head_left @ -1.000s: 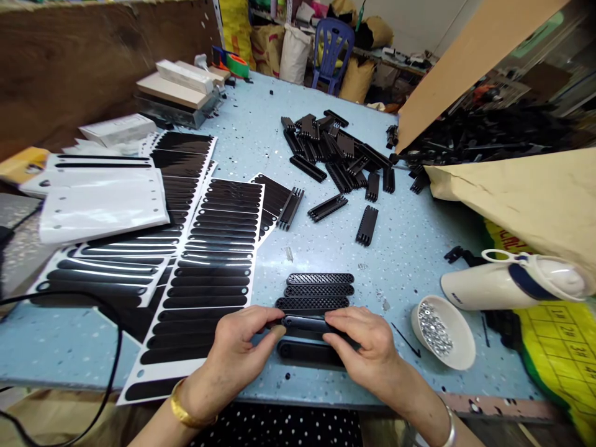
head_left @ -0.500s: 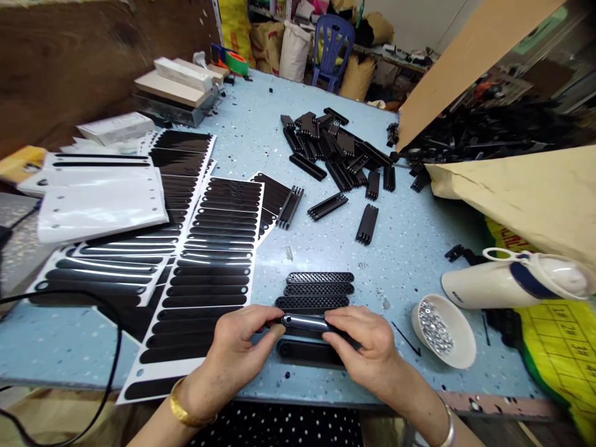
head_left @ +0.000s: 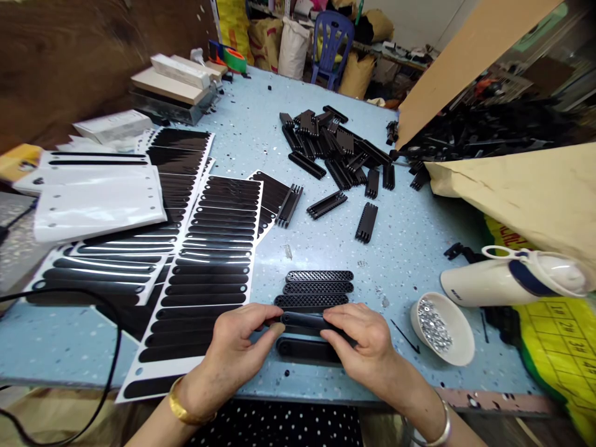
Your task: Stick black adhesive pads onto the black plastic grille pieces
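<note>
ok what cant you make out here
In the head view:
right end of the glossy black strip: partly behind the right hand
right end of the flat black bar below: same hand
number of small silver pieces in round white bowl: too small
yellow printed sack: cut by right edge

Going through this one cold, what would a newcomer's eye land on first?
Probably the white sheets of black strips spread over the left side of the blue table, and the jumbled heap of black slotted parts beyond the hands. At the near edge, the left hand and right hand hold a dark bar between them, with a white bowl of small shiny metal pieces to the right.
</note>
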The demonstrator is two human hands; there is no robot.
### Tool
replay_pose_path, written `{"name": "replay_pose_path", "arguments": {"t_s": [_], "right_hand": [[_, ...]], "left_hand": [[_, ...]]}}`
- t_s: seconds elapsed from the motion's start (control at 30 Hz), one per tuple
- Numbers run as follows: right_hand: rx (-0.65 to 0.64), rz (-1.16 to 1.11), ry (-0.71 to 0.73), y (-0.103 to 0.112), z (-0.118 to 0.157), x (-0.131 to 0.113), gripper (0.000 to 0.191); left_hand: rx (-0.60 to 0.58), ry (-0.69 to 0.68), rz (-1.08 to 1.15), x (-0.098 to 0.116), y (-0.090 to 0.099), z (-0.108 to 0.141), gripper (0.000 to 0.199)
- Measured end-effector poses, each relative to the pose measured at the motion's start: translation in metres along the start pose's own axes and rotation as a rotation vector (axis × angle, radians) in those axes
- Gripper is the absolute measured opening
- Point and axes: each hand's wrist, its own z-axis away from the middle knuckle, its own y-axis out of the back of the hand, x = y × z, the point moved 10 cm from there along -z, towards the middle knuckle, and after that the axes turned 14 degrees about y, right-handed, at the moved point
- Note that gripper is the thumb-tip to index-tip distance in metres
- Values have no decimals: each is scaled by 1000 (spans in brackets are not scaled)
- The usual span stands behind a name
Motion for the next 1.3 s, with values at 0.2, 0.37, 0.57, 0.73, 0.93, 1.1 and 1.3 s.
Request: {"name": "replay_pose_path", "arguments": {"t_s": [0.2,0.37,0.57,0.73,0.93,1.1,1.3], "right_hand": [[5,-11,2,1,1,1,12],[21,-16,8,2,2,1,12],[6,-5,7,0,1,0,13],[12,5,6,-1,1,0,12],[-6,7,-1,-3,1,-1,12],[-22,-17,-7,-5,1,0,11],[-17,-21,-14,-6,1,1,11]], "left_hand": [[14,0,9,1,2,0,12],[20,-7,5,0,2,-1,12],[14,-2,7,0,2,-1,12],[14,-7,-2,1,2,-1,12],[36,-15,-15,2,3,-1,11],[62,-42,16,5,8,-1,14],[23,-144,33,15,6,0,14]]}}
